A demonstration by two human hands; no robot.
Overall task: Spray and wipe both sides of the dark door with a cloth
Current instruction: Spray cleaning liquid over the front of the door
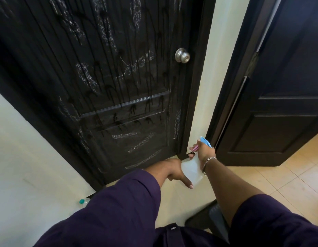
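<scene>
Dark panelled wooden door (104, 82): standing closed, streaked with wet drips and white scribbles; round silver metal knob (182, 55) showing at its right edge. Translucent white plastic spray bottle (192, 171) with blue-and-pink trigger head: right hand (204, 152) clenching its neck. Left hand (174, 172): reaching beneath the bottle, fingers loosely extended, grasping nothing.

Pale tiled floor (288, 175) — a teal-capped bottle (84, 202) (lower left) lies on it by the wall.
</scene>
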